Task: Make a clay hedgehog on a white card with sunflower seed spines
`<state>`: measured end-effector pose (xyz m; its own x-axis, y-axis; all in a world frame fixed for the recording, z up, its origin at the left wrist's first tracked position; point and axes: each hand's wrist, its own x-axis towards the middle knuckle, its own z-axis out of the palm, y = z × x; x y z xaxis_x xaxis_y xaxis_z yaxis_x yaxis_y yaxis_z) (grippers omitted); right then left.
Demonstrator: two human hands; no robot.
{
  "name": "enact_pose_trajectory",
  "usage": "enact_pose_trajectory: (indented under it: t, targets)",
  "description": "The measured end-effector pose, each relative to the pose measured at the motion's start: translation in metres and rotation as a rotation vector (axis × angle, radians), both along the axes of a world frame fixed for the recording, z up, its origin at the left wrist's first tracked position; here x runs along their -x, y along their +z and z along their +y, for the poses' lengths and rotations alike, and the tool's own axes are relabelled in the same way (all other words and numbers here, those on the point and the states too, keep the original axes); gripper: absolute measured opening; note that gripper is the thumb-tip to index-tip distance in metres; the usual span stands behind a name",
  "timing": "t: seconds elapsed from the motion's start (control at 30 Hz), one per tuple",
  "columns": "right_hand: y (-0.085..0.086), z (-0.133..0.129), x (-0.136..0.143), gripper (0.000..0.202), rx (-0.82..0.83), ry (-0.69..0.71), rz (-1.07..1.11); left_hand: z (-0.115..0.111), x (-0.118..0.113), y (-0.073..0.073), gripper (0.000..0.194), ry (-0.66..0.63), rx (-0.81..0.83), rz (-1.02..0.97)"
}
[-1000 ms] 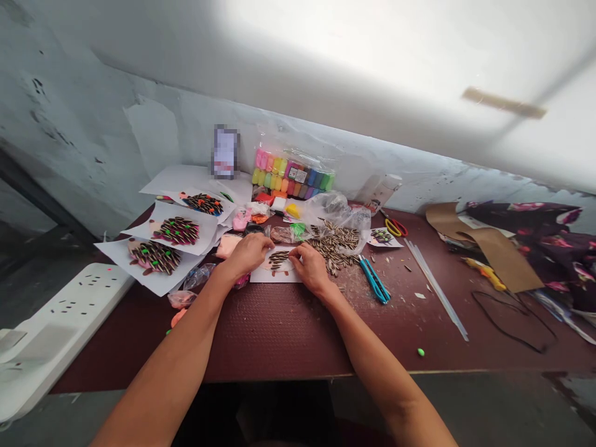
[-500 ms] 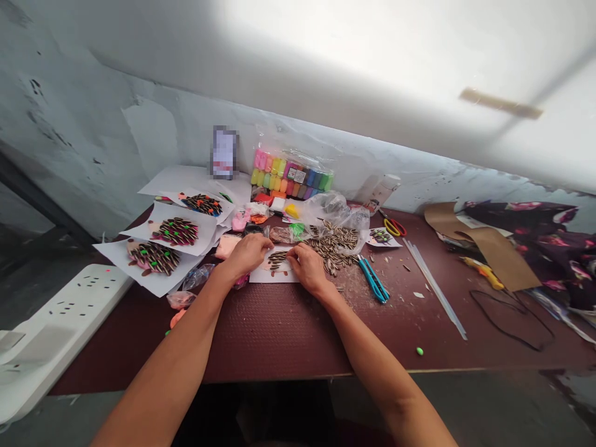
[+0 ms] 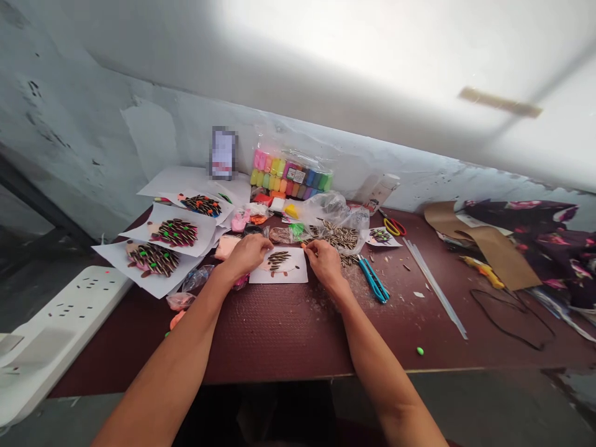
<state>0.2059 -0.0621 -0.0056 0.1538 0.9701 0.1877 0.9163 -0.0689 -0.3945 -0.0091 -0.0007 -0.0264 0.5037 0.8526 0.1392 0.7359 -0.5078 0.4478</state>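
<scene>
A white sheet of paper (image 3: pixel 261 277) lies on the table in front of me. On it is a hedgehog picture with a pale body and a back of striped sunflower seeds (image 3: pixel 278 262). My left hand (image 3: pixel 249 254) covers the sheet's upper left corner, its fingers closed on that edge. Just off the right edge is my right hand (image 3: pixel 325 261), fingertips pinched together; whatever they hold is too small to make out. Behind it spreads a heap of sunflower seeds (image 3: pixel 342 236), partly under a clear plastic bag (image 3: pixel 356 217).
Finished-looking hedgehog sheets (image 3: pixel 174 233) are stacked at left, near a white power strip (image 3: pixel 69 323). Coloured clay packs (image 3: pixel 291 177) lean on the wall. Right of the seeds lie teal-handled pliers (image 3: pixel 374 279), scissors (image 3: pixel 395 226), clear glue sticks (image 3: pixel 435 288) and a yellow glue gun (image 3: pixel 484 272).
My right hand has moved right, off the picture to beside the sheet, uncovering the hedgehog's head end. My left hand has stayed at the upper left corner.
</scene>
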Motion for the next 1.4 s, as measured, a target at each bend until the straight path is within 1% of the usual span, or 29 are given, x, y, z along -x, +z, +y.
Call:
enact_pose_trajectory:
  t: [0.1, 0.3, 0.43, 0.67, 0.9, 1.2, 1.4]
  targets:
    - [0.002, 0.000, -0.003, 0.024, 0.032, -0.039, -0.040, 0.000, 0.000, 0.000, 0.032, -0.003, -0.002, -0.015]
    - [0.001, 0.001, -0.009, 0.018, 0.001, -0.047, -0.075, 0.000, 0.000, 0.001, 0.032, -0.001, 0.002, 0.002]
    - [0.000, 0.004, -0.013, 0.022, 0.006, -0.077, -0.110, 0.001, 0.000, 0.000, 0.032, -0.005, -0.007, 0.002]
    - [-0.003, 0.013, -0.008, 0.026, -0.025, -0.022, -0.138, 0.001, -0.001, -0.001, 0.033, -0.010, -0.013, 0.005]
    - [-0.003, 0.026, -0.002, 0.023, 0.052, 0.021, -0.178, 0.001, 0.000, -0.001, 0.032, -0.008, -0.014, -0.002]
    - [-0.001, 0.028, -0.006, 0.020, 0.076, 0.045, -0.174, 0.001, 0.000, -0.002, 0.033, -0.001, -0.021, 0.014]
    - [-0.007, 0.029, -0.009, 0.020, 0.047, 0.060, -0.206, 0.001, 0.000, -0.003, 0.033, 0.003, -0.042, 0.012]
